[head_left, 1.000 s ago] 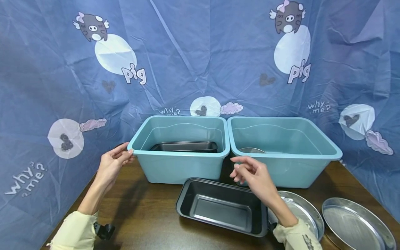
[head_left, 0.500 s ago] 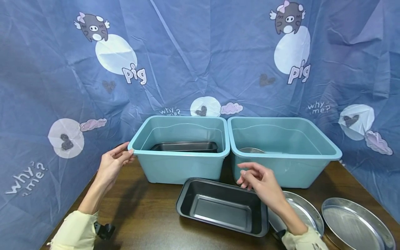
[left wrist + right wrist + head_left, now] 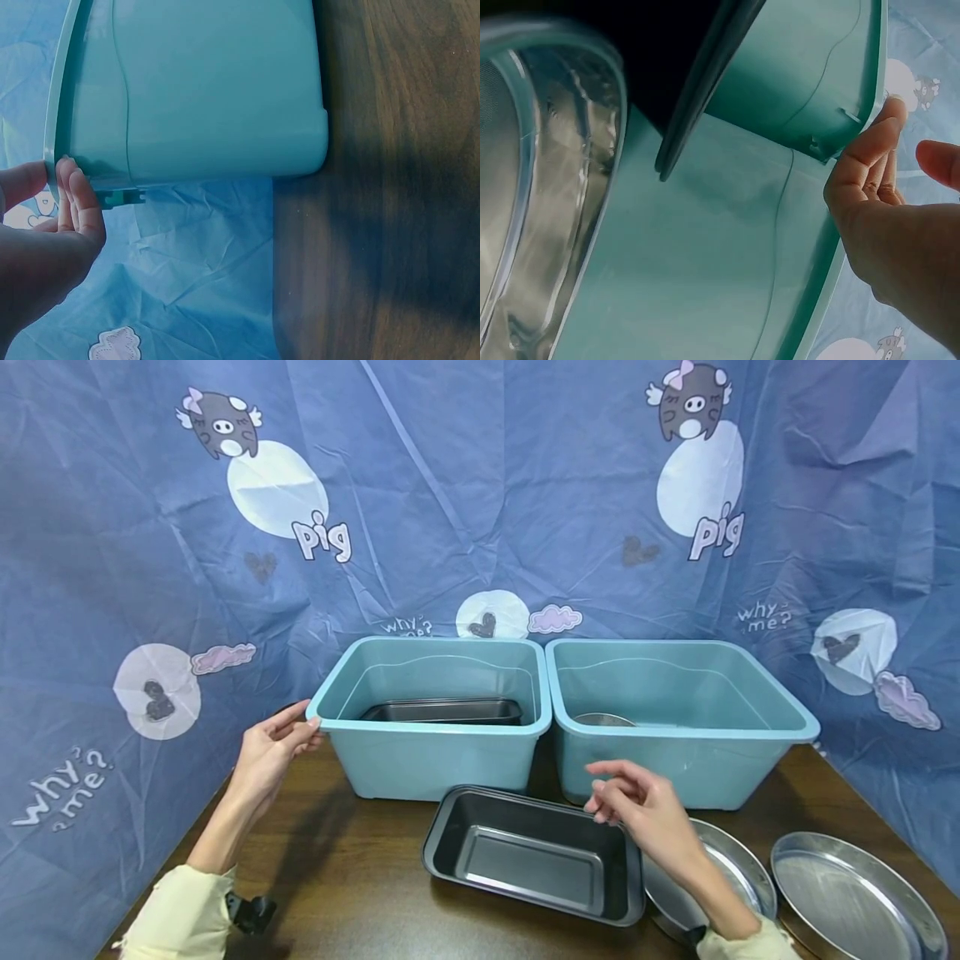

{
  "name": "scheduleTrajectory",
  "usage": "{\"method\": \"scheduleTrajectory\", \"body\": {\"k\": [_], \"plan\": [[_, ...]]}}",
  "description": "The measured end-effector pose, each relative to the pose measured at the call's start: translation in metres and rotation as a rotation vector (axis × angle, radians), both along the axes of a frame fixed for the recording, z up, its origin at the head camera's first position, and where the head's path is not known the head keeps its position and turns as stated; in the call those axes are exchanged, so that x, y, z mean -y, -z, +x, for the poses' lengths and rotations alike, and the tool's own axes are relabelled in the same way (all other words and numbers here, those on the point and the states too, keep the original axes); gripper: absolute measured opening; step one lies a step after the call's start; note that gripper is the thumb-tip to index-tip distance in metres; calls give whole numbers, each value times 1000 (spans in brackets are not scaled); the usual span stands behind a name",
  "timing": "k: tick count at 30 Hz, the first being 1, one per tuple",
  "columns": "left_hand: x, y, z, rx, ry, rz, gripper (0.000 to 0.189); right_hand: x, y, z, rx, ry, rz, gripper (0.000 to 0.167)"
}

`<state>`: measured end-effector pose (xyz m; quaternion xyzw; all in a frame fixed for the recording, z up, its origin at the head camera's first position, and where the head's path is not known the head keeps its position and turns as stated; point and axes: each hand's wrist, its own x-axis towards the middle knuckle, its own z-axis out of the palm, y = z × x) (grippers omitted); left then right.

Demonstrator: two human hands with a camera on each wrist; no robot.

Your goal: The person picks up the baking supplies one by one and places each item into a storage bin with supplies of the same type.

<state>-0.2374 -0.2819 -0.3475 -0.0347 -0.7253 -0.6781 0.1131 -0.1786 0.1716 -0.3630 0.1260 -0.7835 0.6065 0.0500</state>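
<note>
My left hand point(image 3: 266, 756) pinches the left front corner of the rim of the left light-blue plastic bin point(image 3: 435, 764). In the left wrist view, thumb and fingers point(image 3: 86, 202) lie on either side of that rim. Inside this bin sits a dark loaf pan point(image 3: 450, 711), its lower part hidden by the front wall. My right hand point(image 3: 652, 814) hovers with loosely bent fingers and holds nothing, near the right end of a second dark loaf pan point(image 3: 528, 856) on the table. Just behind the hand stands the right light-blue bin point(image 3: 690, 768), with a round metal edge point(image 3: 603, 720) showing inside.
Two round metal pans, one partly under my right forearm point(image 3: 738, 868) and another farther right point(image 3: 855, 893), lie on the brown wooden table point(image 3: 337, 877). A blue printed cloth point(image 3: 450, 510) hangs behind and beside the bins, which stand side by side.
My right hand has drawn back from the gap between the bins, moving right and toward me. The left hand stays at the rim, and the bins and pans have not moved.
</note>
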Motion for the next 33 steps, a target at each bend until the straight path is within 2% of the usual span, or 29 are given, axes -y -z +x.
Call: {"method": "scheduleTrajectory", "body": {"k": [14, 22, 33], "plan": [[1, 1, 0, 3, 8, 19, 60, -12, 6, 8, 14, 30, 55, 28], [1, 2, 1, -13, 29, 50, 60, -20, 8, 14, 36, 26, 49, 30], [1, 3, 0, -17, 34, 75, 59, -29, 12, 20, 56, 71, 56, 28]]}}
